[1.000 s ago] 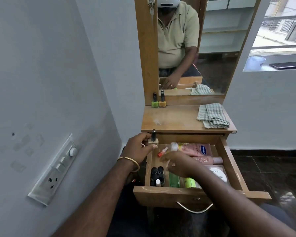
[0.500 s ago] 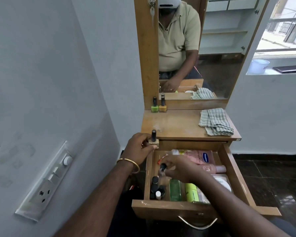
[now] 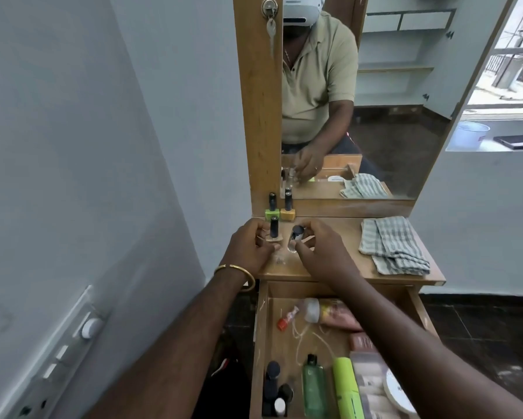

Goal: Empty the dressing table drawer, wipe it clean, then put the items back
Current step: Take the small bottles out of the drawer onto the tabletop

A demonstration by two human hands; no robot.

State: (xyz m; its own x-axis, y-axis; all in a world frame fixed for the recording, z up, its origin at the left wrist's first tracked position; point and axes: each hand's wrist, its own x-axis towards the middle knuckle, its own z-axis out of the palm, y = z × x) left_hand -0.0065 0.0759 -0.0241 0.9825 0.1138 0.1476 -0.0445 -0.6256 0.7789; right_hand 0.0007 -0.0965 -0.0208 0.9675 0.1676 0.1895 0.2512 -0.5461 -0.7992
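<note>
The wooden drawer (image 3: 261, 343) is pulled out below the dressing table top (image 3: 330, 267). My left hand (image 3: 249, 249) grips a beige nail polish bottle (image 3: 274, 234) with a black cap, upright over the table top. My right hand (image 3: 320, 252) pinches a small clear bottle (image 3: 295, 241) with a dark cap, tilted, beside it. Two nail polish bottles, green (image 3: 271, 211) and yellow (image 3: 288, 208), stand by the mirror. Inside the drawer lie a green bottle (image 3: 314, 388), a lime tube (image 3: 346, 388), dark small bottles (image 3: 274, 385), a red-capped tube (image 3: 286, 320) and pink lotion bottles (image 3: 333, 313).
A folded checked cloth (image 3: 393, 246) lies on the right of the table top. The mirror (image 3: 375, 101) rises behind, with a key (image 3: 271, 28) in the wooden frame. A wall with a switch panel (image 3: 69, 352) stands close on the left. Dark tiled floor (image 3: 481, 322) lies to the right.
Both hands rose from the drawer to the table top. My right hand picked a small clear bottle out of the drawer and carried it up beside the beige polish in my left.
</note>
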